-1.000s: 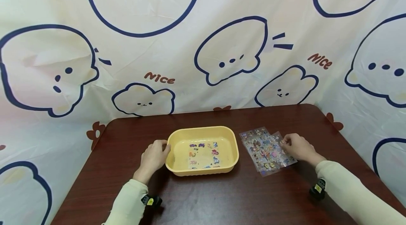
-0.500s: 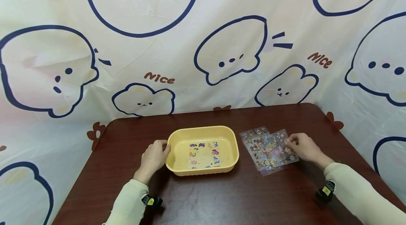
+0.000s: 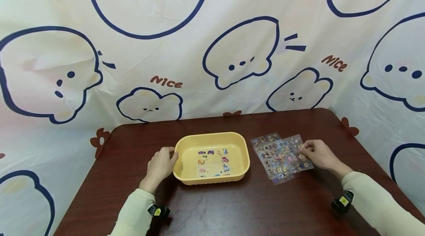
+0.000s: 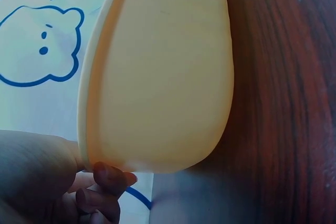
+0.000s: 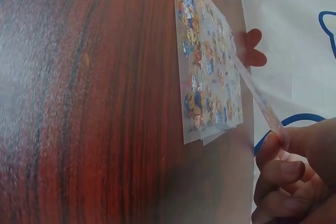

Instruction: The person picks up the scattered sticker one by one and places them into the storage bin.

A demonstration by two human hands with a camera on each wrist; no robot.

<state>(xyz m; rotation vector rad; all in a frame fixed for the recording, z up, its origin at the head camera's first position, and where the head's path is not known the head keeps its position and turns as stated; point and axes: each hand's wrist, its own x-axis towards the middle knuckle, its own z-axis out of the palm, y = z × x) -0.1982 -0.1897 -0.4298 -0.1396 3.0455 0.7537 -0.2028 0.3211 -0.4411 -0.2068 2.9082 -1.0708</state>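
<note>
My left hand (image 3: 160,166) grips the left rim of a shallow yellow plastic tray (image 3: 212,181), thumb over the edge; the left wrist view shows curled fingers at the tray's corner (image 4: 178,150). Inside the tray lies a clear sticker sheet (image 3: 214,164) with small colourful figures around its border. Right of it, my right hand (image 3: 319,155) pinches the right edge of a transparent sticker sheet (image 3: 292,151). In the right wrist view this sheet (image 5: 257,95) slants up between thumb and fingers, lifted off other sticker sheets (image 5: 207,72) lying on the table.
The dark brown wooden table (image 3: 225,210) ends at the back against a white cloth (image 3: 186,55) with blue cartoon outlines. Both wrists wear small black cameras, one (image 3: 342,202) on the right sleeve and one (image 3: 158,211) on the left.
My right hand has moved slightly right, and the sticker sheet it pinches has tilted up and shifted over the sheets beneath. The left hand and tray have not moved.
</note>
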